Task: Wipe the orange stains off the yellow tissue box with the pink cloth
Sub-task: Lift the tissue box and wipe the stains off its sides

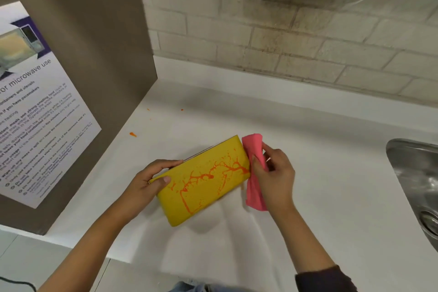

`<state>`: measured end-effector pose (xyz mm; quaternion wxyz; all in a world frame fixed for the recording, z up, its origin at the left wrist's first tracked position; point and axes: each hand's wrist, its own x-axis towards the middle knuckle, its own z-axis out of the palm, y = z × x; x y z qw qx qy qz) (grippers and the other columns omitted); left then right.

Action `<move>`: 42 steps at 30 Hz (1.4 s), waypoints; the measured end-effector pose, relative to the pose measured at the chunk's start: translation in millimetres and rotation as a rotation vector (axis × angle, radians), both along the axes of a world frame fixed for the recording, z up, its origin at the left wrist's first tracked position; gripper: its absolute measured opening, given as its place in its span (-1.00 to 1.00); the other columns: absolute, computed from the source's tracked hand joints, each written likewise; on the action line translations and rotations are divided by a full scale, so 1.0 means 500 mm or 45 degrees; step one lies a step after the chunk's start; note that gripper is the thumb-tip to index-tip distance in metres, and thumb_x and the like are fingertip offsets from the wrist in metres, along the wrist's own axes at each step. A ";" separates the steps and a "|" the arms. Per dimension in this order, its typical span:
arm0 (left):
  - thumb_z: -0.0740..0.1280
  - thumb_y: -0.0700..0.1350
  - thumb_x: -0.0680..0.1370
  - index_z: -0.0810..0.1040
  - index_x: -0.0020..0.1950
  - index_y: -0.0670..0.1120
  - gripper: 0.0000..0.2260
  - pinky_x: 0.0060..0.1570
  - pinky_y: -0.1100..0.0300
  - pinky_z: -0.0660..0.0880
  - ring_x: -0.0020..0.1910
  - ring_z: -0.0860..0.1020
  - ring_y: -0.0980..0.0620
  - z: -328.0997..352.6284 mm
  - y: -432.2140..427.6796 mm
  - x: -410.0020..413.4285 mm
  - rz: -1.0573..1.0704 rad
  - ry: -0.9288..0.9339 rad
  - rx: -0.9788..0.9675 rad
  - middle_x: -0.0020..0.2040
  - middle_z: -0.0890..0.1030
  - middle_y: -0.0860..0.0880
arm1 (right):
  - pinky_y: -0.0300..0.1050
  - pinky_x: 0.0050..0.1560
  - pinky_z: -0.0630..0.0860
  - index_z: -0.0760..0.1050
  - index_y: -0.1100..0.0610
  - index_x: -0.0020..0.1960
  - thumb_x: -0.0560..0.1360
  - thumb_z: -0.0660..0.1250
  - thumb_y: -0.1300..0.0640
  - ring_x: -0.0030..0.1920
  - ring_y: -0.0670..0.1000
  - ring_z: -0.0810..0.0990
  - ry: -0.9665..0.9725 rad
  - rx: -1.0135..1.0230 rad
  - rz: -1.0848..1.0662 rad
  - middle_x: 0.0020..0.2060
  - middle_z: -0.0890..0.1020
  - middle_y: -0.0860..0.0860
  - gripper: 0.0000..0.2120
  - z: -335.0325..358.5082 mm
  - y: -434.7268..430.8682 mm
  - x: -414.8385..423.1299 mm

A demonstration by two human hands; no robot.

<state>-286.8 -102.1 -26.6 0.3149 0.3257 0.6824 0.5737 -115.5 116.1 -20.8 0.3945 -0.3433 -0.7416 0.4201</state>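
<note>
Your left hand grips the left end of the yellow tissue box, thumb on its near face and fingers curled over the top edge, holding it tilted on the white counter. Orange stains branch across the face turned toward you. Your right hand is closed around the pink cloth, which touches the box's right end and hangs below your palm. Small orange drops lie on the counter beyond the box, and a steel sink sits at the right.
</note>
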 end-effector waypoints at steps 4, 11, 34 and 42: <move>0.21 -0.12 0.43 0.56 0.10 0.13 -0.69 -0.04 0.40 0.48 0.13 0.52 0.24 -0.001 0.005 -0.002 0.014 -0.018 0.002 0.15 0.58 0.12 | -0.27 -0.04 0.43 0.62 -0.04 0.02 0.49 0.37 0.25 -0.01 -0.16 0.50 0.035 0.000 0.098 -0.11 0.56 -0.03 -0.78 -0.019 0.008 -0.016; 0.20 -0.16 0.42 0.55 0.10 0.04 -0.70 -0.12 0.45 0.48 0.06 0.54 0.28 -0.004 0.010 -0.006 0.003 -0.069 0.022 0.16 0.54 0.02 | -0.32 0.43 0.14 0.39 -0.26 0.30 0.62 0.15 0.13 0.43 -0.19 0.24 0.076 -0.146 0.256 0.42 0.32 -0.14 -0.64 -0.025 -0.036 -0.046; 0.19 -0.11 0.43 0.52 0.13 0.10 -0.69 -0.04 0.42 0.48 0.12 0.52 0.26 -0.008 0.002 -0.005 0.044 -0.041 0.041 0.18 0.53 0.06 | -0.45 0.42 -0.09 0.32 -0.02 0.42 0.61 -0.03 -0.03 0.50 -0.13 0.07 -0.077 -0.034 0.210 0.48 0.24 -0.10 -0.58 -0.013 -0.113 -0.114; 0.20 -0.12 0.44 0.54 0.14 0.11 -0.69 -0.04 0.45 0.46 0.14 0.51 0.26 -0.008 0.001 -0.003 0.032 -0.031 0.055 0.18 0.53 0.07 | -0.09 0.49 0.10 0.42 0.01 0.35 0.64 -0.01 0.03 0.47 -0.05 0.23 -0.070 0.281 0.645 0.41 0.39 -0.06 -0.62 -0.033 -0.030 -0.049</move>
